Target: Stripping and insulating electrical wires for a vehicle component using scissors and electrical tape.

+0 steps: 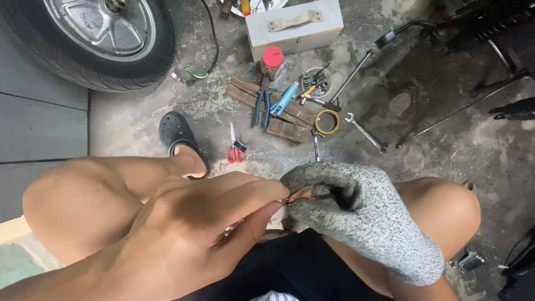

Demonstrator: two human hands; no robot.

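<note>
Left hand (184, 234), bare, and gloved right hand (345, 206) pinch a thin wire (301, 197) together; bare fingertips risk pricking if it slips.

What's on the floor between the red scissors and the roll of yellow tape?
In the head view, a small metal wrench lies on the concrete between the red scissors and the yellow tape roll, close below the tape.

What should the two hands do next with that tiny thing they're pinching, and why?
Probably keep the pinch and lift it closer to the eyes. The bare left hand and the grey-gloved right hand meet fingertip to fingertip on a small dark piece, too small to identify here. The red-handled scissors and blue-handled pliers lie out of reach on the floor.
</note>
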